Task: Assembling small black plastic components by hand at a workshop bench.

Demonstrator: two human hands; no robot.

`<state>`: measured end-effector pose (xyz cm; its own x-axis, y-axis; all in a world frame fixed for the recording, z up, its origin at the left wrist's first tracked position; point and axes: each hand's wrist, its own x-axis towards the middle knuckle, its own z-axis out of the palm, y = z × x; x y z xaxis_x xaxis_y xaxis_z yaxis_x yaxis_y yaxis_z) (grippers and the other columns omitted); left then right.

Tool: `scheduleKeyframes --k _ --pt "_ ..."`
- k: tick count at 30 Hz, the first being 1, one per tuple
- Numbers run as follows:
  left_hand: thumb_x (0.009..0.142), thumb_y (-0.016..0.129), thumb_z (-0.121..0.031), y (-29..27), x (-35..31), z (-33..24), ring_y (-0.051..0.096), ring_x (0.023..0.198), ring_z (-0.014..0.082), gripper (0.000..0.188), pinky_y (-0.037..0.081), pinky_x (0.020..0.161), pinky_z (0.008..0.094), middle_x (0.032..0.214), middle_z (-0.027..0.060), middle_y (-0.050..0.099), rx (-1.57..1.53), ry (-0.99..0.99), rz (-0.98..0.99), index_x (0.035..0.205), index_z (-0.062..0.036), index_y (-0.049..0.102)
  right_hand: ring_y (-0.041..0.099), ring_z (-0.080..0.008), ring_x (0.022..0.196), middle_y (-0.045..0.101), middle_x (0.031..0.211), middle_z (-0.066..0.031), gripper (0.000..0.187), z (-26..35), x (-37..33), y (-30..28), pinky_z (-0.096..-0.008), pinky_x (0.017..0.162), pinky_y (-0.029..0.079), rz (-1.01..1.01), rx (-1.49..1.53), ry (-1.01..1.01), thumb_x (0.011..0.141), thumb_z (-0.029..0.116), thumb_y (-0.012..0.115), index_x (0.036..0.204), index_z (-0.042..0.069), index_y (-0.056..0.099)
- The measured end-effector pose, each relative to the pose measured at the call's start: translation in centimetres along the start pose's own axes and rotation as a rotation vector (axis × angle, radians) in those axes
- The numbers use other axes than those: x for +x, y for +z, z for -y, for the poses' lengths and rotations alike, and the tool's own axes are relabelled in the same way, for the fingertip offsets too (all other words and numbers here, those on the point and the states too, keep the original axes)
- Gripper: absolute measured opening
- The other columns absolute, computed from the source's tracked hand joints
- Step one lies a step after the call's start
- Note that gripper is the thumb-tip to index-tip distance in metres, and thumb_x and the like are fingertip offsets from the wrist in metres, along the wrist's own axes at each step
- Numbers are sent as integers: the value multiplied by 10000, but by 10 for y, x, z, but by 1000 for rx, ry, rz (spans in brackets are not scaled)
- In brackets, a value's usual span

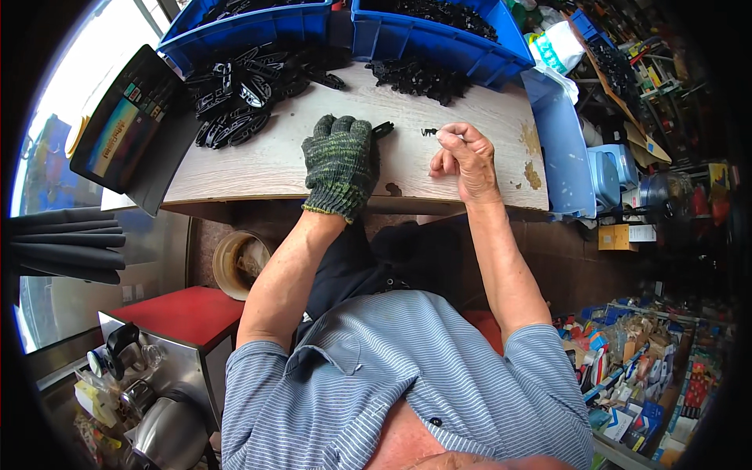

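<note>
My left hand (338,163), in a dark green knitted glove, rests over the table and is closed round a long black plastic part (383,129). Only the end of that part sticks out past the fingers; the glove hides the rest. To the right, my bare right hand (470,160) pinches a small black toothed plastic piece (428,132) between thumb and forefinger. A gap separates the two held parts. Beyond my left hand lies a heap of long black plastic parts (235,98). Past my right hand is a pile of small black plastic pieces (419,80).
Two blue bins (446,55) with black parts stand along the far side of the pale wooden table (266,168). A tablet-like screen (121,137) leans at the left. A light-blue tub (560,149) adjoins the right edge. Below are a bucket (225,262) and a red-topped cabinet (184,312).
</note>
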<state>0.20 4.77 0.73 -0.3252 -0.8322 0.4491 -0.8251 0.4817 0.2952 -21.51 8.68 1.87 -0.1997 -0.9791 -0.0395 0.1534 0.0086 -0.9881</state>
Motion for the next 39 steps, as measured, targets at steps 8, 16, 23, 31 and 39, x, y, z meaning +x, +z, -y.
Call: scheduleKeyframes --k 8,16,23,31,39 --pt "912 709 -143 18 -4 -21 657 742 136 262 533 651 290 934 50 719 -1154 -300 113 1155 -59 658 602 -140 510 518 540 14 150 -4 -1 -1 -291 554 513 104 160 -41 846 168 769 938 65 710" --pt "928 692 -175 -2 9 -33 655 785 89 281 536 575 234 1010 28 706 -1290 -341 446 1188 -74 653 555 -81 525 594 611 21 154 -6 1 -9 -244 571 504 136 100 -26 842 119 788 957 44 718" --pt "935 690 -228 -1 11 -33 665 733 108 300 532 562 242 953 34 711 -1322 -346 393 1193 -78 651 559 -64 544 637 657 10 158 3 3 -8 -264 564 542 192 66 23 847 108 798 967 48 715" --pt "946 683 -274 2 17 -39 644 684 119 289 516 563 255 831 56 688 -1385 -571 363 1069 -12 687 623 -98 560 675 733 -15 167 3 2 -3 -261 564 571 177 25 60 881 153 774 996 61 694" --pt "947 680 -269 1 18 -39 631 671 123 291 524 579 269 823 61 678 -1389 -572 353 1049 3 682 530 -59 504 621 698 18 138 0 0 0 -275 539 571 122 10 36 899 171 761 973 75 695"
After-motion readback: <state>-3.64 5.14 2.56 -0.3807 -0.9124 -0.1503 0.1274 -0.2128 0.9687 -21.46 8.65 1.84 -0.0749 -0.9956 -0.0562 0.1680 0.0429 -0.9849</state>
